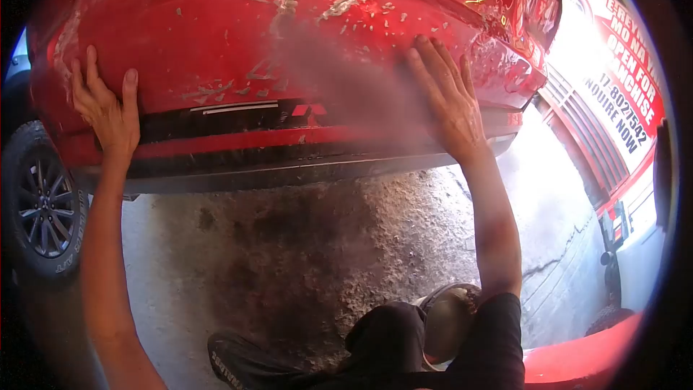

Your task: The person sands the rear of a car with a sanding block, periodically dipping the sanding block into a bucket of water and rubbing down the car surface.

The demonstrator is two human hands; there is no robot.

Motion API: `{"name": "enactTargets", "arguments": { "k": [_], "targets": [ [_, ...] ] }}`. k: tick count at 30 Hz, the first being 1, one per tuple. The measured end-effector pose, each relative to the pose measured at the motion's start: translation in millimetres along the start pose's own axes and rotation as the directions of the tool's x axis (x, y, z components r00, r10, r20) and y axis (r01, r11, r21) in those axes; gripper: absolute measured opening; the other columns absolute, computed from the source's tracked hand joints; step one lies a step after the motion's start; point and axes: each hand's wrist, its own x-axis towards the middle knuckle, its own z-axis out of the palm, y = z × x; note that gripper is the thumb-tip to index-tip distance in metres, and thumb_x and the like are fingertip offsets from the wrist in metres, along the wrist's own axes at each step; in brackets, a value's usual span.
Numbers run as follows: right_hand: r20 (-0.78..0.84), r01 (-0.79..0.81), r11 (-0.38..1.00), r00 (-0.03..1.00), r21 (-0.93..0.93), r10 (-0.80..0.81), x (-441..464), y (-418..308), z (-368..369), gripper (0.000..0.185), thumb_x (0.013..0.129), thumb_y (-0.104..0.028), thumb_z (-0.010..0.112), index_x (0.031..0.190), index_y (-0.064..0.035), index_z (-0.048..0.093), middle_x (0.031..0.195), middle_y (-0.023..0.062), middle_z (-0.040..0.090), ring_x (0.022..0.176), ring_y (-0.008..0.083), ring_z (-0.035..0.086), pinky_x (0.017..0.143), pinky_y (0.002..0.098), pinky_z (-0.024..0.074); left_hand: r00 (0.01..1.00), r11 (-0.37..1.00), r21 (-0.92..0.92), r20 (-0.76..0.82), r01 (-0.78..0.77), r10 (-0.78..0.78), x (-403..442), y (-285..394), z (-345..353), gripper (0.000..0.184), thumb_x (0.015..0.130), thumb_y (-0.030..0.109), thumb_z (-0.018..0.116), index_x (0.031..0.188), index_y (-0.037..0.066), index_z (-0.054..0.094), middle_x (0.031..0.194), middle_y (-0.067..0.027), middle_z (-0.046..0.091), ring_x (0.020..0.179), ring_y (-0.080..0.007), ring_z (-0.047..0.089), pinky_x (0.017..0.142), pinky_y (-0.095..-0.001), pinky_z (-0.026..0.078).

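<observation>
Both my hands lie on the painted body of a red car (216, 43). On its left side, my left hand (108, 105) has its fingers spread, with the thumb apart, and holds nothing. My right hand (449, 97) rests toward the right side, fingers stretched out flat and nothing in it. Pale flakes or bits of foam and wet-looking streaks dot the red surface between and above the hands. A dark strip with a red three-diamond badge (310, 110) runs below them. A blurred grey smear in the picture hides part of the panel beside my right hand.
A bucket (442, 336) stands on the floor by my legs, partly covered by my right sleeve. At left is a dark vehicle wheel (45, 206). The stained concrete floor (289, 245) lies below. A red and white banner (626, 83) hangs at right, above another red vehicle part (577, 357).
</observation>
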Motion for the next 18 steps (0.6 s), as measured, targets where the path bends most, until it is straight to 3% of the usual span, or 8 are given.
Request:
{"name": "enactTargets", "arguments": {
  "k": [3, 6, 10, 14, 18],
  "targets": [
    [-0.082, -0.059, 0.998, 0.995, 0.038, 0.062, -2.7, 0.2, 6.5, 0.089, 0.075, -0.008, 0.082, 0.155, -0.0164, 0.044, 0.142, 0.0196, 0.050, 0.132, 0.0378, 0.052, 0.113, 0.0548, 0.0409, 1.000, 1.000, -0.020, -0.020, -0.019, 0.018, 0.3, 0.6, 0.4, 0.078, 0.099, 0.058, 0.059, 0.162, 0.020, 0.032, 0.164, -0.0261, 0.020, 0.149, -0.0451, 0.019, 0.122, -0.0567, 0.016],
    [-0.069, -0.229, 0.947, 0.966, 0.226, 0.250, -12.7, -5.6, 10.9, 0.074, 0.075, -0.003, 0.081, 0.143, -0.0093, 0.053, 0.131, 0.0188, 0.057, 0.116, 0.0367, 0.060, 0.098, 0.0510, 0.0501, 1.000, 1.000, -0.003, -0.011, 0.008, -0.008, -0.9, -1.7, 0.4, 0.078, 0.098, 0.058, 0.059, 0.161, 0.019, 0.033, 0.163, -0.0270, 0.022, 0.149, -0.0455, 0.020, 0.122, -0.0574, 0.016],
    [-0.289, 0.033, 0.963, 0.956, 0.266, 0.047, 0.6, -21.8, 17.4, 0.053, 0.075, -0.001, 0.077, 0.126, -0.0037, 0.064, 0.106, 0.0155, 0.066, 0.095, 0.0360, 0.065, 0.081, 0.0466, 0.0527, 0.999, 1.000, -0.004, -0.029, -0.030, 0.030, 1.0, -4.4, 1.7, 0.078, 0.098, 0.058, 0.060, 0.161, 0.019, 0.035, 0.161, -0.0284, 0.024, 0.148, -0.0461, 0.021, 0.121, -0.0581, 0.018],
    [-0.328, 0.129, 0.957, 0.944, 0.260, -0.039, 23.3, -46.6, 27.2, 0.043, 0.074, -0.006, 0.069, 0.117, -0.0056, 0.069, 0.108, 0.0135, 0.067, 0.093, 0.0318, 0.065, 0.078, 0.0442, 0.0532, 1.000, 1.000, 0.006, 0.002, 0.004, -0.004, -1.0, -0.3, -1.8, 0.077, 0.101, 0.055, 0.057, 0.162, 0.016, 0.032, 0.164, -0.0284, 0.020, 0.153, -0.0442, 0.015, 0.123, -0.0567, 0.015],
    [-0.329, 0.139, 0.961, 0.943, 0.241, -0.054, 30.3, -57.2, 27.7, 0.044, 0.073, -0.006, 0.071, 0.117, -0.0083, 0.070, 0.109, 0.0089, 0.068, 0.092, 0.0281, 0.065, 0.079, 0.0431, 0.0533, 1.000, 1.000, -0.019, -0.009, 0.018, -0.018, -1.2, 1.6, -1.9, 0.076, 0.101, 0.057, 0.056, 0.162, 0.019, 0.032, 0.164, -0.0273, 0.020, 0.153, -0.0441, 0.016, 0.123, -0.0567, 0.015]
  ]
}}
